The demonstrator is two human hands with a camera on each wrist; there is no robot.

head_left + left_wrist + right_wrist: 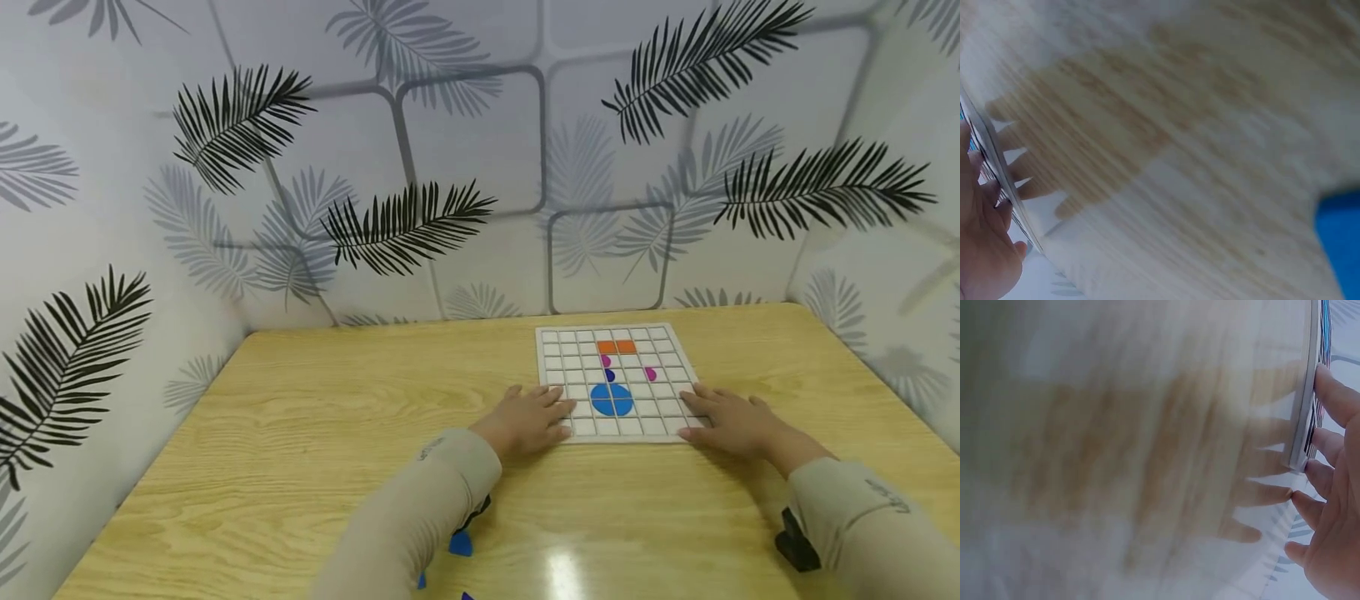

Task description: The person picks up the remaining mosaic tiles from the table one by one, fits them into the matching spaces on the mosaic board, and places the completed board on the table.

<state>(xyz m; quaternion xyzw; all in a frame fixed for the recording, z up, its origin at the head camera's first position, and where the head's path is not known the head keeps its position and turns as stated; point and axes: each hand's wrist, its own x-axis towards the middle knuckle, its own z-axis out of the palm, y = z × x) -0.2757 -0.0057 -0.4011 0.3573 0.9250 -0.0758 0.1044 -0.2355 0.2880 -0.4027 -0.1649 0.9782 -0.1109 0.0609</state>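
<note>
Beige sleeves (412,504) cross the wooden table (300,425), a blue piece (461,545) showing just beside the left one. Left hand (527,421) and right hand (738,423) lie with fingers spread, touching opposite sides of a white grid board (647,408) toward the table's far edge. On it sit a blue disc (621,392), dark-blue piece (610,376), two pink pieces (650,374), then two orange squares (626,347). Behind stands a leaf-patterned wall (472,150).
</note>
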